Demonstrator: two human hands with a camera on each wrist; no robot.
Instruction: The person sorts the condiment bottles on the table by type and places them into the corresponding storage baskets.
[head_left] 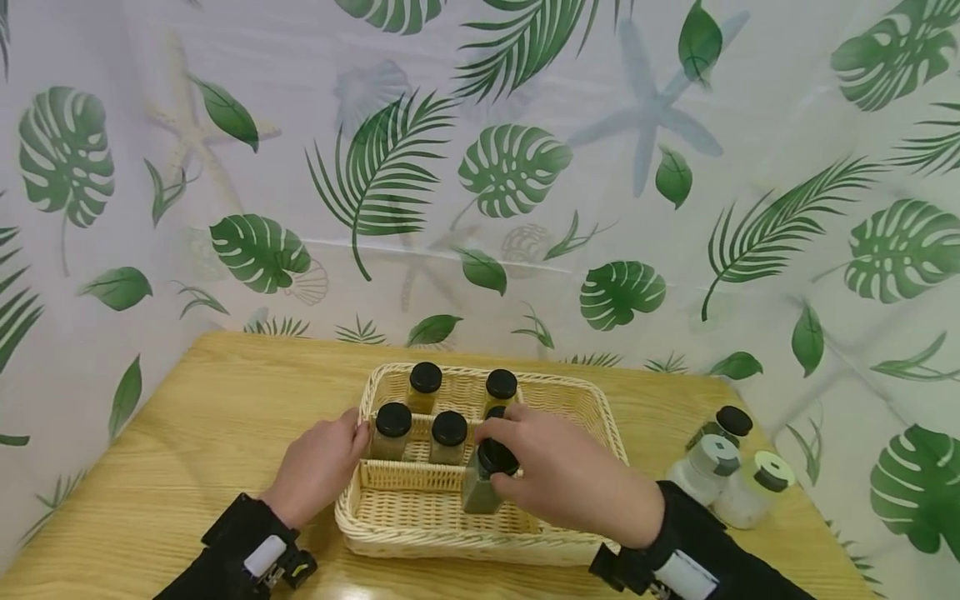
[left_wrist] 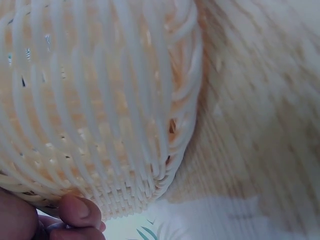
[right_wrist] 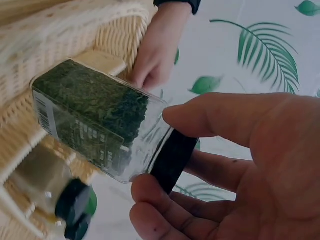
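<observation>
My right hand [head_left: 551,467] pinches a square glass spice jar [head_left: 478,490] near its black lid, thumb on one side and fingers on the other. Dried green herbs fill most of this jar [right_wrist: 87,107], which tilts over the front compartment of a wicker basket [head_left: 420,546]. On the basket's left side, my left hand [head_left: 322,467] grips the rim; its thumb and curled fingers [left_wrist: 80,212] show at the wicker edge in the left wrist view. Behind the front divider stand several black-lidded jars, among them one at the left [head_left: 392,433] and one in the middle [head_left: 448,439].
At the table's right side stand a black-capped jar [head_left: 723,425], a white-capped shaker [head_left: 705,468] and a container with a pale green and dark cap [head_left: 750,492]. The wooden table [head_left: 225,400] meets a leaf-patterned cloth [head_left: 420,192] at its back edge.
</observation>
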